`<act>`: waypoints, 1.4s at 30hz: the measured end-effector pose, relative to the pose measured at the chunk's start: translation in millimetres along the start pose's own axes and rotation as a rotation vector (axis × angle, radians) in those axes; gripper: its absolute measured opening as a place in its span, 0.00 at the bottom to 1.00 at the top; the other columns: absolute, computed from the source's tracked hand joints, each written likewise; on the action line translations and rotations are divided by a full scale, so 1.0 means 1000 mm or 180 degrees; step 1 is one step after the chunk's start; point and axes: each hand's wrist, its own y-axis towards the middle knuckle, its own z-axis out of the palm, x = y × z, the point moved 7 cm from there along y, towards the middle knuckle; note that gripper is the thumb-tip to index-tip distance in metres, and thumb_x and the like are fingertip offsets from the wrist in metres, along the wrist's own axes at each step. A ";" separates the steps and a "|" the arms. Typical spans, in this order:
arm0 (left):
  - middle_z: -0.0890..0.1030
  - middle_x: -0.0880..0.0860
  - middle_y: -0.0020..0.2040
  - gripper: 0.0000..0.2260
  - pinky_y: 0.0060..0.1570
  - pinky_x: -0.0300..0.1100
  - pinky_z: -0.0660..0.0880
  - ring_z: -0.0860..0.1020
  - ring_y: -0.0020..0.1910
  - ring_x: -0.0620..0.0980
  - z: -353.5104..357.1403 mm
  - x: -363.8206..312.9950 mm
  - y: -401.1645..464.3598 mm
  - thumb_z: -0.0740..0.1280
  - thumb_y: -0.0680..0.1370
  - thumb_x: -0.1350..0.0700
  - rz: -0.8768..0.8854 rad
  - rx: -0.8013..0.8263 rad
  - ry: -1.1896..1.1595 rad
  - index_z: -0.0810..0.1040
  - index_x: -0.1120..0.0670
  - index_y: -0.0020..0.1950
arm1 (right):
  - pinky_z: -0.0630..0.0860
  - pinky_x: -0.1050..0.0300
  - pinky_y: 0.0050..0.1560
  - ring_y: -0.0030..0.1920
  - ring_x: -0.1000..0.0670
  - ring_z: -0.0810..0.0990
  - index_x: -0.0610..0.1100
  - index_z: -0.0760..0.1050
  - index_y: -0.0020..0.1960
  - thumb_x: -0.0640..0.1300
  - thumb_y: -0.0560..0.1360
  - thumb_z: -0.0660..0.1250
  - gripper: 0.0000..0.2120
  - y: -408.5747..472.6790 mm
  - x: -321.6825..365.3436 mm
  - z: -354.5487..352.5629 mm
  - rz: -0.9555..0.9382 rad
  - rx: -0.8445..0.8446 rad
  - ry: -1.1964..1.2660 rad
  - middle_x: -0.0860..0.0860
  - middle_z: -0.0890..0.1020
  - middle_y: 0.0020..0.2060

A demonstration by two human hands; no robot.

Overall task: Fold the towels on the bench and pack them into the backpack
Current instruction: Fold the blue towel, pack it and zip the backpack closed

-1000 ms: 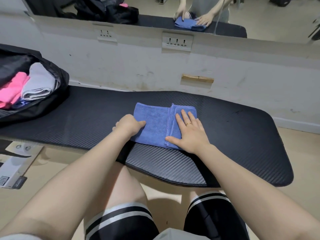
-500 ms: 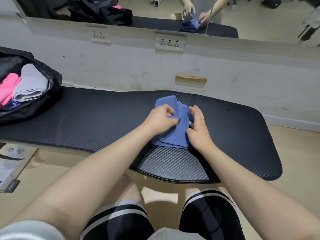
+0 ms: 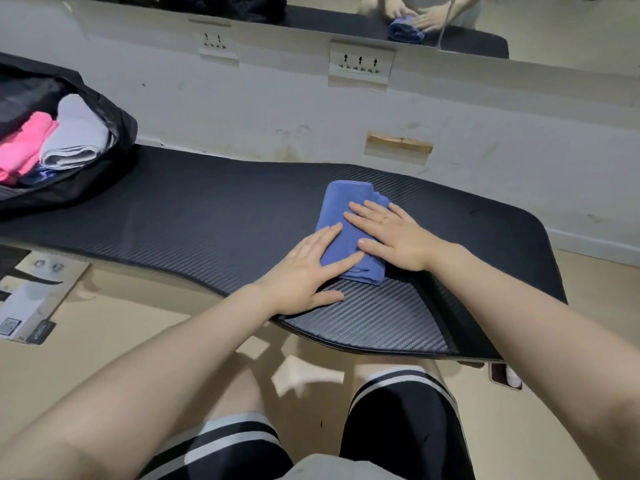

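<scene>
**Head view: backpack sits off to the left**

Blue towel (image 3: 349,230) lies folded on the bench (image 3: 207,216), long axis running away from the person. Left hand (image 3: 304,271) and right hand (image 3: 391,233) both press it flat, fingers straight, gripping nothing. Backpack (image 3: 114,147) waits well apart, left hand's side.

Even, soft indoor light is falling from above; no harsh glare. Faint shadows are pooling under the bench (image 3: 214,216). Wide-angle lens is bending its edges. Floor patches between the knees are smearing with motion blur; centre is staying sharp.
</scene>
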 end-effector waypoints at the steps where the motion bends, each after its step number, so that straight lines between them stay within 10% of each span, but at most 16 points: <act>1: 0.48 0.62 0.76 0.31 0.71 0.46 0.45 0.48 0.75 0.58 0.001 0.001 0.000 0.51 0.74 0.37 -0.0017 -0.0006 -0.0065 0.50 0.45 0.74 | 0.38 0.50 0.74 0.76 0.55 0.42 0.54 0.46 0.76 0.55 0.81 0.47 0.25 0.000 -0.008 0.000 0.0090 0.0027 -0.0051 0.57 0.46 0.76; 10: 0.61 0.52 0.74 0.33 0.66 0.40 0.60 0.62 0.72 0.52 -0.019 0.007 0.015 0.67 0.74 0.45 -0.0856 -0.0068 -0.0443 0.57 0.55 0.74 | 0.43 0.60 0.73 0.76 0.54 0.47 0.46 0.58 0.74 0.48 0.82 0.48 0.21 0.000 -0.007 -0.007 0.0427 -0.0622 0.1826 0.52 0.54 0.76; 14: 0.77 0.59 0.57 0.20 0.39 0.47 0.76 0.79 0.51 0.58 -0.031 -0.009 0.026 0.67 0.71 0.49 -0.0405 -0.0433 0.0281 0.74 0.61 0.57 | 0.49 0.67 0.70 0.74 0.54 0.55 0.44 0.61 0.72 0.43 0.82 0.52 0.19 -0.019 0.002 -0.030 0.0527 -0.1435 0.2578 0.51 0.62 0.73; 21: 0.79 0.53 0.47 0.18 0.41 0.47 0.71 0.76 0.42 0.56 -0.051 0.015 0.002 0.60 0.74 0.53 -0.1361 -0.1121 -0.1152 0.69 0.56 0.63 | 0.52 0.63 0.71 0.72 0.58 0.56 0.45 0.69 0.67 0.62 0.69 0.52 0.33 -0.034 0.019 -0.033 -0.0107 -0.1172 0.2203 0.57 0.65 0.67; 28: 0.77 0.36 0.43 0.18 0.41 0.28 0.69 0.74 0.40 0.34 -0.100 0.025 -0.064 0.57 0.71 0.50 -0.1320 -0.1753 -0.1847 0.73 0.48 0.60 | 0.43 0.58 0.73 0.71 0.60 0.51 0.50 0.55 0.74 0.66 0.62 0.64 0.46 -0.006 0.090 -0.053 -0.0898 -0.1035 0.1327 0.62 0.57 0.68; 33: 0.75 0.33 0.50 0.19 0.48 0.23 0.66 0.73 0.48 0.28 -0.133 0.043 -0.112 0.54 0.71 0.54 -0.1459 -0.1915 -0.1749 0.73 0.51 0.60 | 0.55 0.55 0.72 0.64 0.62 0.68 0.52 0.70 0.64 0.63 0.65 0.64 0.30 0.027 0.163 -0.070 -0.1359 -0.0813 0.1577 0.67 0.72 0.58; 36: 0.75 0.36 0.51 0.17 0.49 0.23 0.65 0.72 0.50 0.29 -0.144 0.062 -0.143 0.54 0.73 0.53 -0.1523 -0.2079 -0.1602 0.74 0.53 0.59 | 0.71 0.66 0.51 0.45 0.67 0.77 0.59 0.74 0.47 0.52 0.68 0.72 0.10 0.051 0.196 -0.065 -0.1271 -0.0333 0.2098 0.68 0.79 0.41; 42: 0.76 0.48 0.53 0.26 0.55 0.33 0.67 0.73 0.51 0.41 -0.168 0.147 -0.213 0.49 0.78 0.43 -0.1890 -0.2823 -0.1169 0.75 0.60 0.60 | 0.72 0.74 0.39 0.42 0.64 0.78 0.57 0.74 0.48 0.47 0.70 0.71 0.10 0.115 0.258 -0.063 -0.1202 -0.0504 0.2577 0.62 0.81 0.41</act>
